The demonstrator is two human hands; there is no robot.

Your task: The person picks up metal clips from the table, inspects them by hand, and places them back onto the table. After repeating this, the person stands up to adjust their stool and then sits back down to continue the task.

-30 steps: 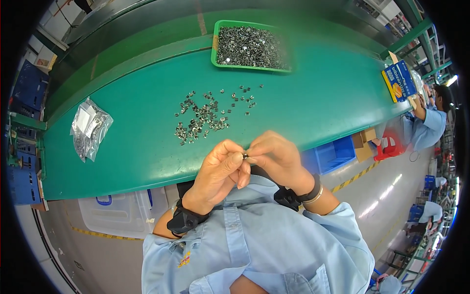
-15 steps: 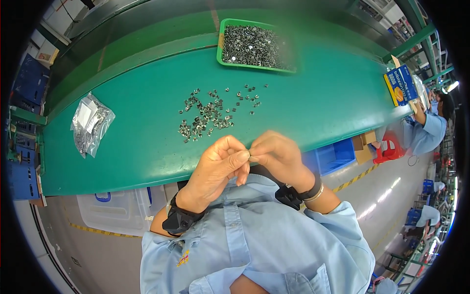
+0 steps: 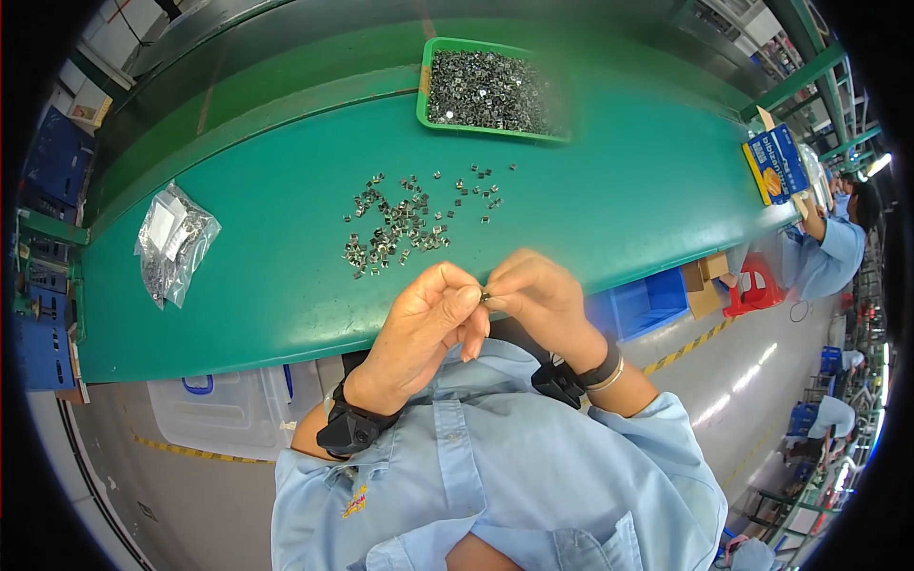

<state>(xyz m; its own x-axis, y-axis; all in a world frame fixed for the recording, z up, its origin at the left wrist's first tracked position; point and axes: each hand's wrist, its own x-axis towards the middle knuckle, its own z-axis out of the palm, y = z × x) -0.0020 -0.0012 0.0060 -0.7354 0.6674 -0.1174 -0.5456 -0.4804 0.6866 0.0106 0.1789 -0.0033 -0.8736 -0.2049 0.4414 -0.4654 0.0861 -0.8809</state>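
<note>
A small dark metal piece (image 3: pixel 485 297) shows between my fingertips, above the near edge of the green bench top (image 3: pixel 286 314). My left hand (image 3: pixel 427 328) pinches it between thumb and forefinger, the other fingers curled. From the other side my right hand (image 3: pixel 541 297) grips the same piece with thumb and fingertips. The piece is mostly covered by the fingers, so its exact shape cannot be made out. Just beyond my hands lies a loose scatter of small shiny square metal parts (image 3: pixel 400 224).
A green tray (image 3: pixel 421 95) heaped with similar parts stands at the back. On the left lies a clear plastic bag (image 3: pixel 176 247) of parts. A blue and yellow box (image 3: pixel 776 164) is at the right, near a co-worker's sleeve (image 3: pixel 838 249). A blue bin (image 3: pixel 652 300) sits below the bench edge.
The fingertips of my right hand have shifted slightly, and more of the small metal piece shows between my hands. Both hands stay in nearly the same place.
</note>
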